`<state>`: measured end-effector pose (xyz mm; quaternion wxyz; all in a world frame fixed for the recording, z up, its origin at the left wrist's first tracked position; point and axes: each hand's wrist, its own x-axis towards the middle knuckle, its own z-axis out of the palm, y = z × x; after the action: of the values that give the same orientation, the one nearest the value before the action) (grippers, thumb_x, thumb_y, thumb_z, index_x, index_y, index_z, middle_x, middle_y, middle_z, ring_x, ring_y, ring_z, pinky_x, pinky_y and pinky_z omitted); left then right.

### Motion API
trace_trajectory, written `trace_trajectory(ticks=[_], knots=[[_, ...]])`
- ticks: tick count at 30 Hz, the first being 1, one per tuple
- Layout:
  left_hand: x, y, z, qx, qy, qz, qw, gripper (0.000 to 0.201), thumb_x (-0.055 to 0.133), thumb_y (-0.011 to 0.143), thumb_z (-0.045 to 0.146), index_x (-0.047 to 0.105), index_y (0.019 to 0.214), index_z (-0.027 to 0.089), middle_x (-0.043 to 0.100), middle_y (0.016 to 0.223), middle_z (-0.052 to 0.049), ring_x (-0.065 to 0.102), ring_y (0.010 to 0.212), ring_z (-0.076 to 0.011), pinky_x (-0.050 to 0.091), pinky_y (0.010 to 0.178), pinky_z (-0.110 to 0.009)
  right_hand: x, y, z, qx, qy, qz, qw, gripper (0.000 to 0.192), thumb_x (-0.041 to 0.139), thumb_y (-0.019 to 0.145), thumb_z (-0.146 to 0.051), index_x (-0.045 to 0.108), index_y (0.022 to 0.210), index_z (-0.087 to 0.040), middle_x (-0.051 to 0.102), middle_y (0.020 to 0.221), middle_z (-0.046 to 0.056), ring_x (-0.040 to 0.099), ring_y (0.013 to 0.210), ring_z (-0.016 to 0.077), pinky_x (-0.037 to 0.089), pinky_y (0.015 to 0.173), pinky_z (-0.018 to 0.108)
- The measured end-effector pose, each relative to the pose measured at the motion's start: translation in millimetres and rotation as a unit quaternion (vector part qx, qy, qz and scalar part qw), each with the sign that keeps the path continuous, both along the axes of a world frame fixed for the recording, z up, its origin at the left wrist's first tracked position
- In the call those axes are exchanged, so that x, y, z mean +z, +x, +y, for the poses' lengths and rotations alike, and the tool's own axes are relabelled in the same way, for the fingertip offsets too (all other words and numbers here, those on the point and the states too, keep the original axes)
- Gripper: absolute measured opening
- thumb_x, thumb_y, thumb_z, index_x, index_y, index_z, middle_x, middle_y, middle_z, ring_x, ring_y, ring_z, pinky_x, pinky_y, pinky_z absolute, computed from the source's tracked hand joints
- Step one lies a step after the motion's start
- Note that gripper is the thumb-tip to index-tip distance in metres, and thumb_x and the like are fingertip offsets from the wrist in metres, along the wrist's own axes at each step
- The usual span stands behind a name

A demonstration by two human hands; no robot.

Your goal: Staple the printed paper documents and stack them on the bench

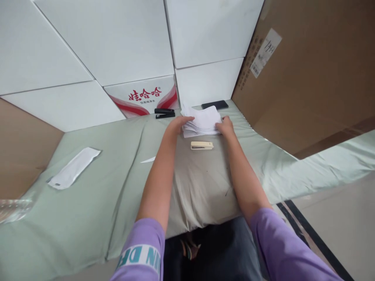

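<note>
My left hand [178,125] pinches the left side of the paper stack [204,118], with my thumb on top. My right hand [226,126] pinches the right side the same way. I can't see well what the fingers under the sheets are doing. The stack is right between my two hands, and I can't tell if it lies flat on the cloth [88,218] or is lifted a little.

The edges are messy — some sheets poke out on the left and at the front. To hold them well, I think I should press in softly from both sides, about the same on each. If I squeeze too hard, the paper could bend up in the middle. If I hold too loosely, sheets could slide out. A light tap on the edges may help, but the cloth looks soft and wrinkly, so it might not push back much.

The cream stapler [202,145] sits just in front of the stack, so I should mind it — a low sheet could catch on it. The black stapler [164,113] is near my left hand. Behind the paper lies a phone [215,104], close to a white box [206,84].
</note>
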<state>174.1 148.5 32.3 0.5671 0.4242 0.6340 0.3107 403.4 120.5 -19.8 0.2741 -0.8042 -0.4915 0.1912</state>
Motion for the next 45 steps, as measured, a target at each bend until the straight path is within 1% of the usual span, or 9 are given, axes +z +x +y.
trace_trajectory(ticks=[6,10,16,22,26,32,37,40,45], knots=[[3.7,5,2,0.083,-0.085,-0.002,0.993,0.032,0.087,0.072,0.028,0.057,0.080,0.020,0.064,0.106,-0.014,0.060,0.118,-0.0354,0.056,0.083,-0.041,1.1,-1,0,0.001,0.005,0.014,1.000,0.058,0.066,0.077,-0.017,0.051,0.132,-0.007,0.065,0.125,0.021,0.062,0.119,0.0298,0.048,0.099,0.035],[0.3,6,1,0.093,-0.037,0.036,0.994,0.036,0.090,0.066,0.028,0.057,0.077,0.021,0.065,0.103,-0.013,0.058,0.121,-0.0397,0.054,0.091,-0.050,-1.8,0,1,0.002,0.017,0.020,1.000,0.058,0.066,0.075,-0.017,0.052,0.130,-0.008,0.066,0.122,0.020,0.062,0.117,0.0293,0.048,0.098,0.036],[2.1,3,4,0.083,-0.097,-0.011,0.992,0.038,0.090,0.067,0.031,0.059,0.086,0.020,0.062,0.114,-0.019,0.061,0.118,-0.0422,0.055,0.085,-0.050,-4.9,2,3,0.000,0.014,0.025,1.000,0.057,0.065,0.075,-0.017,0.052,0.130,-0.010,0.065,0.124,0.020,0.063,0.116,0.0303,0.050,0.096,0.038],[1.0,-2,-6,0.023,-0.029,0.012,0.999,0.031,0.088,0.070,0.034,0.064,0.082,0.020,0.067,0.099,-0.016,0.063,0.115,-0.0390,0.056,0.088,-0.048,-4.7,0,3,0.002,0.022,0.020,1.000,0.057,0.064,0.076,-0.015,0.051,0.131,-0.007,0.065,0.123,0.021,0.063,0.116,0.0299,0.049,0.098,0.038],[-0.2,0,-7,0.022,0.003,-0.069,0.997,0.042,0.093,0.060,0.029,0.068,0.093,0.021,0.067,0.104,-0.013,0.062,0.115,-0.0405,0.053,0.092,-0.051,-5.1,1,3,0.004,0.025,0.016,1.000,0.058,0.064,0.074,-0.015,0.052,0.130,-0.007,0.065,0.123,0.021,0.062,0.115,0.0300,0.049,0.098,0.038],[-12.0,9,0,0.023,-0.023,-0.165,0.986,0.031,0.083,0.069,0.034,0.060,0.085,0.022,0.063,0.084,-0.007,0.066,0.102,-0.0303,0.054,0.078,-0.037,-5.2,3,5,0.005,0.010,0.028,1.000,0.062,0.064,0.071,-0.014,0.052,0.131,-0.010,0.066,0.123,0.019,0.064,0.111,0.0297,0.050,0.095,0.037],[-29.1,12,5,0.098,0.104,-0.091,0.985,0.052,0.080,0.066,0.021,0.054,0.111,0.026,0.065,0.097,-0.007,0.066,0.102,-0.0311,0.053,0.083,-0.043,-6.5,4,6,0.002,0.015,0.052,0.999,0.063,0.064,0.067,-0.012,0.053,0.130,-0.013,0.067,0.122,0.016,0.063,0.110,0.0282,0.050,0.096,0.038],[-35.3,10,14,0.111,0.084,-0.058,0.988,0.063,0.077,0.064,0.014,0.050,0.120,0.025,0.065,0.106,-0.010,0.065,0.107,-0.0338,0.053,0.089,-0.048,-7.9,5,8,0.010,0.011,0.055,0.998,0.065,0.065,0.068,-0.012,0.052,0.132,-0.012,0.065,0.124,0.017,0.064,0.110,0.0278,0.051,0.096,0.037],[-37.7,0,9,0.053,0.153,-0.089,0.983,0.074,0.071,0.061,0.002,0.055,0.129,0.026,0.066,0.120,-0.010,0.062,0.119,-0.0311,0.051,0.099,-0.046,-9.9,8,7,0.015,0.030,0.114,0.993,0.073,0.068,0.069,-0.015,0.048,0.139,-0.013,0.065,0.127,0.016,0.065,0.110,0.0273,0.054,0.093,0.038]])
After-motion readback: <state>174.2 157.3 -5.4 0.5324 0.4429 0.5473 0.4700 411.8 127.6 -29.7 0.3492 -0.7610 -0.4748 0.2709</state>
